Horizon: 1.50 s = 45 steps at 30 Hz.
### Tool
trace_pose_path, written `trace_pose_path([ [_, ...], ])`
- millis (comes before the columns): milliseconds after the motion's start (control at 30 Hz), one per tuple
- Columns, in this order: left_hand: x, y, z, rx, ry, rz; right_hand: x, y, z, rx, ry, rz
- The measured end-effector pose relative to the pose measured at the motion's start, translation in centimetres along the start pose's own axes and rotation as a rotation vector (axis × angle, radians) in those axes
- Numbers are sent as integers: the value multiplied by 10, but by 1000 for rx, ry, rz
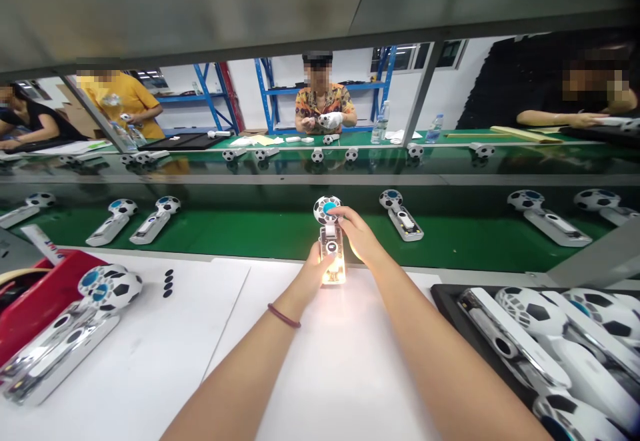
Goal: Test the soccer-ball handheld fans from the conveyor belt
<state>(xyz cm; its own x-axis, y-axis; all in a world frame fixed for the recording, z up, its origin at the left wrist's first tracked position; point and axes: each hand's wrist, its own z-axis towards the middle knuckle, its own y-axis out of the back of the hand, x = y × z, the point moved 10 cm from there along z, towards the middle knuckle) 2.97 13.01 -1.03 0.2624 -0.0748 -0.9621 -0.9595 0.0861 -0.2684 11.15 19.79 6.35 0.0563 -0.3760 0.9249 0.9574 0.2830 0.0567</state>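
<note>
A device with a soccer-ball-patterned round head and a clear-fronted handle point(339, 271) is held upright over the near edge of the green conveyor. Light glows from inside its handle. My left hand point(319, 266) grips the handle from the left, thumb across the front. The fingers of my right hand point(356, 233) touch the blue disc point(329, 209) on the round head from the right. A dark red band circles my left wrist.
Similar devices lie along the green conveyor point(270, 231). A black tray point(443, 294) at the right holds several more; two lie by a red bin point(75, 264) at the left. Black dots point(169, 283) sit on the white table point(195, 321). People work across the line.
</note>
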Motion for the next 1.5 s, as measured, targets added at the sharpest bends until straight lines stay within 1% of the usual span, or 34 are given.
trace_pose_path([
  [67, 0, -1, 2, 16, -9, -31, 8, -1, -4, -16, 50, -57],
  [167, 4, -1, 5, 20, 16, -68, 16, -4, -11, -45, 107, -103],
  [267, 1, -4, 6, 67, 2, -119, 15, -8, -18, -52, 120, -134],
  [333, -3, -6, 6, 97, -22, -155, 9, -9, -18, -60, 91, -130],
  [367, -3, -6, 5, 103, -22, -163, 5, -8, -18, -68, 56, -85],
  [433, -3, -7, 5, 112, -2, -157, -9, -9, -16, -77, -52, 104],
  [500, -2, -10, 4, 130, 19, -143, -23, -17, -15, -39, -177, 337],
  [567, -1, -13, 3, 168, 35, -141, -30, -27, -18, 19, -264, 509],
  [667, -1, -16, 2, 216, 36, -117, -32, -34, -24, 66, -331, 615],
  [767, 1, -16, 2, 245, 37, -75, -35, -39, -31, 154, -403, 591],
  [867, 2, -17, 2, 269, 40, -96, -36, -42, -34, 217, -439, 572],
  [1167, 4, -10, 5, 229, -21, -60, -43, -41, -32, 224, -466, 559],
  [1367, 4, -10, 7, 230, -32, -56, -49, -39, -31, 171, -495, 583],
  [1500, 2, -14, 4, 263, -7, -78, -48, -39, -31, 175, -491, 576],
])
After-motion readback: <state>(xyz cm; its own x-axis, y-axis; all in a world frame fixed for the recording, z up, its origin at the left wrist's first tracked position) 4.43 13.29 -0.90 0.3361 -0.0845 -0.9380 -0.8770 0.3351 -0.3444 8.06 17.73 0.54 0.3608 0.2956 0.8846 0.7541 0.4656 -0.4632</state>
